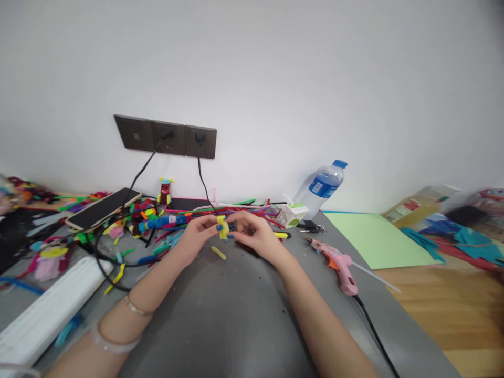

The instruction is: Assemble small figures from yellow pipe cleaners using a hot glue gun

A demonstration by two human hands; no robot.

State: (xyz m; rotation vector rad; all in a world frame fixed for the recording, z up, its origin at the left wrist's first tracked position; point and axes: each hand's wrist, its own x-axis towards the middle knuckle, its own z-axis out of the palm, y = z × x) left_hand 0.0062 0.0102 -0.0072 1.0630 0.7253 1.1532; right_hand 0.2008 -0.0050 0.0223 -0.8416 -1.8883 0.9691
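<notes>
Above the grey table, my left hand (199, 234) pinches a small fuzzy yellow piece (223, 228) between thumb and fingers. From the right, my right hand (254, 233) has its fingers closed at the same piece, where a small dark bluish bit shows. Just below them a short pale yellow strip (218, 252) lies on the table. Behind my hands runs a bundle of red, purple and green pipe cleaners (236, 209).
At right are a pink glue gun (340, 266), keys, a tilted water bottle (323, 188) and a drink carton (292, 214). At left, a phone (104, 209), fuzzy figures, black cables and a white power strip (59, 304) crowd the grey table (220, 315).
</notes>
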